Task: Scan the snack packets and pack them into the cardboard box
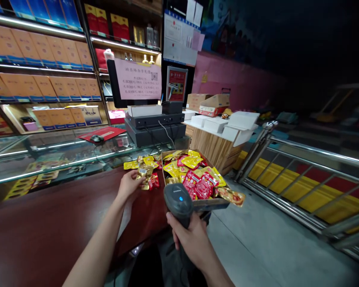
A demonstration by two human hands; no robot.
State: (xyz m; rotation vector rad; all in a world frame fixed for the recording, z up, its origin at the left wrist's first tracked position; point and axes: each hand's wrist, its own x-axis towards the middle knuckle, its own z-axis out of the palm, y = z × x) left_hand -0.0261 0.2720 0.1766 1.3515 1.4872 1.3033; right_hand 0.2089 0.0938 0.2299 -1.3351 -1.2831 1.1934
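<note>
My right hand (190,237) is wrapped round the handle of a dark barcode scanner (178,201) with a blue light on top. On the dark red counter, my left hand (131,184) pinches the edge of a gold snack packet (144,172) that shows a barcode label. Yellow and red packets lie around it, with a red packet (153,181) just beside. To the right, an open cardboard box (211,205) is heaped with yellow, red and gold packets (192,160); the scanner head hides part of its near side.
Behind the packets stand a cash drawer (155,131) and a monitor with a pink paper sign (137,79). A mouse (96,138) rests on a red mat (106,134) on the glass counter. A metal railing (311,149) stands at the right.
</note>
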